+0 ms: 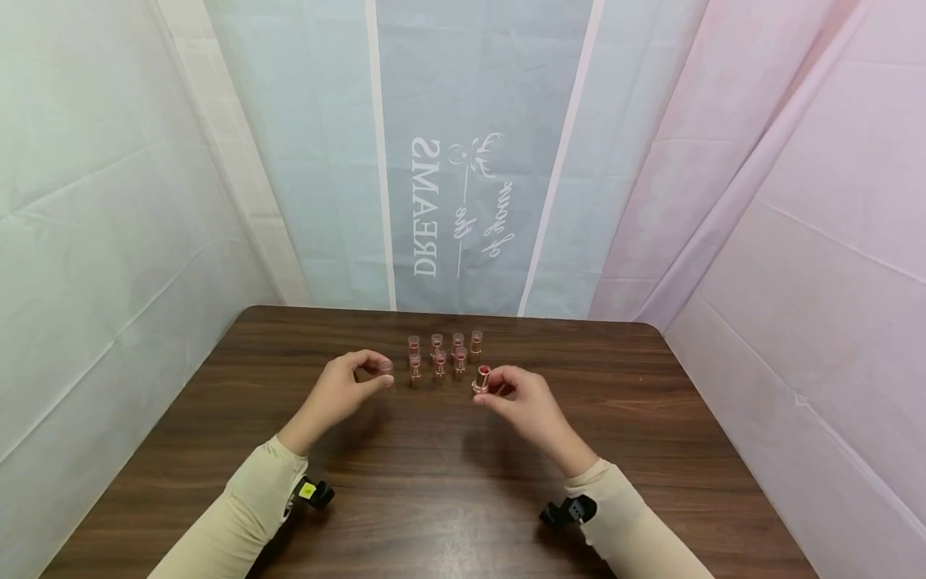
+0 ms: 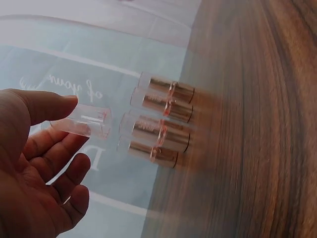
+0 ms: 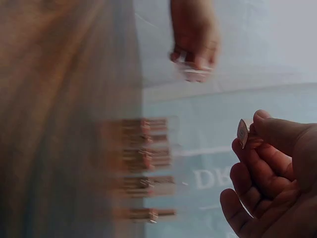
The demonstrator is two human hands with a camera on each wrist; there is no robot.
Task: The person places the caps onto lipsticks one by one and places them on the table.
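My left hand (image 1: 346, 388) pinches a clear lipstick cap (image 2: 89, 120) between thumb and fingers, its open end facing the lipsticks in the left wrist view. My right hand (image 1: 526, 400) grips an uncapped lipstick (image 1: 481, 379) with a rose-gold case and a red top. In the right wrist view mainly the round base (image 3: 242, 134) of that lipstick shows past the thumb. Between the hands, several capped lipsticks (image 1: 440, 366) stand upright in two rows on the table. The cap and the uncapped lipstick are apart, on opposite sides of the rows.
The dark wood-grain table (image 1: 448, 498) has a rounded back edge. A printed cloth backdrop (image 1: 463, 96) hangs behind it, with pale cloth walls (image 1: 108, 201) at both sides. Each sleeved wrist carries a small black camera (image 1: 571, 511).
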